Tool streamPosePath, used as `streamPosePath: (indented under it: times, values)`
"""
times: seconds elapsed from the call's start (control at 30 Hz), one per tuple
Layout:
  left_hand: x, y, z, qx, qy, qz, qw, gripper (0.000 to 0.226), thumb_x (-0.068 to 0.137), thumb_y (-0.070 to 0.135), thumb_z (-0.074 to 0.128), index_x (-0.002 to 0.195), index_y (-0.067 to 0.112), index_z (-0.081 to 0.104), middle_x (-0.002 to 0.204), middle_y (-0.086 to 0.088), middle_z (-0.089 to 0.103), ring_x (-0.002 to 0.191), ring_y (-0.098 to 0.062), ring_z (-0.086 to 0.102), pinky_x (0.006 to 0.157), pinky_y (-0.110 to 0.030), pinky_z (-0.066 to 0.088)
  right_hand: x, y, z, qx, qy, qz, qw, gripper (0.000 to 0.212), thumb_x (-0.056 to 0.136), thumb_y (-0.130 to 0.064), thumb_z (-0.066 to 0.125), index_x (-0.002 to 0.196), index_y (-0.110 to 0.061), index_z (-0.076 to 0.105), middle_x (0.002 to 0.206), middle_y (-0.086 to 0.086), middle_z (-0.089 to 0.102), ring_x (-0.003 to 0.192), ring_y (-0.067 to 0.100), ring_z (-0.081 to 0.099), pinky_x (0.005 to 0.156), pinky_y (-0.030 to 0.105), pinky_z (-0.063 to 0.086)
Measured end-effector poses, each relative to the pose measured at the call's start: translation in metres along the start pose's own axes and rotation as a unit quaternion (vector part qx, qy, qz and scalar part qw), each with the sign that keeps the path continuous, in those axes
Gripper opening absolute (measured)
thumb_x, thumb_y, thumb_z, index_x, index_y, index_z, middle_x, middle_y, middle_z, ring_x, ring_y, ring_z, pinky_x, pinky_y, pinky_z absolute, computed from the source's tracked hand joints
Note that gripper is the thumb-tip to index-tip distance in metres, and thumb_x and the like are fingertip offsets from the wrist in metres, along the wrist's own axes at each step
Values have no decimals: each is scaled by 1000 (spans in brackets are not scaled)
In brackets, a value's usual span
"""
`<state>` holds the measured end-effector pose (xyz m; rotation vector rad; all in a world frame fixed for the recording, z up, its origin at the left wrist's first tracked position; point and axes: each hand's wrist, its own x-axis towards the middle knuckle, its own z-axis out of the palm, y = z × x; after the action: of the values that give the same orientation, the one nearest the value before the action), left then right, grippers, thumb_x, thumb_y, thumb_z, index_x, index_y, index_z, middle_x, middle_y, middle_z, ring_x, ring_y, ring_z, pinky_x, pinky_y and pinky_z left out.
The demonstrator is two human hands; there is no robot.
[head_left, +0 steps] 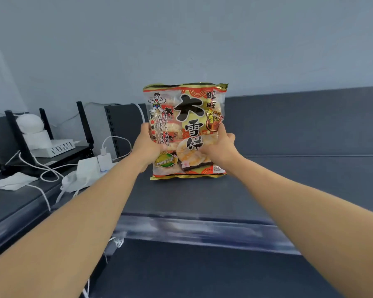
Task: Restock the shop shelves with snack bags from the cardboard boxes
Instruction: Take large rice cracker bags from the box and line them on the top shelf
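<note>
At the left end of the shelf (289, 181) sit a router (73, 152) and white chargers (105, 161). Next, the left hand (148, 145) clasps one side of the snack bag (184, 130), upright on the shelf, long axis vertical, reading 大雪饼 and 旺旺; the right hand (219, 147) clasps the other side, equally near.

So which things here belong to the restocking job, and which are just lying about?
Job: snack bag, held upright by left hand and right hand; dark shelf under it.
Lying about: black router, white chargers, white cables, white cloth, all left of the bag.
</note>
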<state>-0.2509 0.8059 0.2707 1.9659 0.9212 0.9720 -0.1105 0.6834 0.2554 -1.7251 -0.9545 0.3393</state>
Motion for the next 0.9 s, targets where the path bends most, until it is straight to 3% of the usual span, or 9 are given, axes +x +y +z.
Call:
streamPosePath:
  times: [0.1,0.2,0.27,0.43,0.57,0.8,0.9]
  values:
    - [26,-22,4,-8,-11,-1,1000,60,83,6,70,130,18,33,111,3,56,106,-18,57,88,-41,54,18,9,16,-8,-2,8,1000,92,87,-13,62,152,-26,-1,142,6,17,85,20,52,71,28,49]
    - [47,-31,8,-13,-23,-1,1000,59,85,8,69,130,19,33,112,3,55,105,-18,57,87,-41,54,34,12,23,-8,4,9,1000,93,87,-12,62,152,-28,-3,142,4,17,81,15,50,69,27,48]
    - [60,-33,11,-12,-29,-1,1000,59,85,9,70,130,20,33,113,3,55,104,-17,58,86,-41,55,45,12,24,-5,11,22,1000,93,87,-12,63,152,-28,-3,144,4,16,92,18,50,69,25,48]
    - [82,-38,17,-1,-44,-9,999,58,87,9,66,133,19,33,121,-1,57,106,-20,59,87,-43,55,66,13,32,-47,29,58,997,96,85,-13,64,152,-30,-2,143,7,17,117,31,46,95,40,50]
    - [95,-37,21,-4,-51,-16,999,56,87,8,66,133,15,36,115,0,55,102,-18,57,86,-40,54,78,12,34,-49,23,86,995,98,85,-16,66,152,-29,-5,146,8,15,126,34,39,104,44,43]
    - [101,-41,28,45,-25,-15,999,46,90,7,60,131,11,39,125,-8,57,110,-24,57,93,-43,51,80,17,36,-55,22,77,995,97,86,-15,65,152,-28,-6,147,5,13,119,30,45,86,31,45]
    - [99,-38,27,88,-15,-9,996,47,89,9,62,130,10,37,124,-10,56,109,-26,58,91,-42,52,76,18,35,-87,37,64,993,91,85,-19,64,151,-27,2,145,9,18,122,35,44,97,42,48]
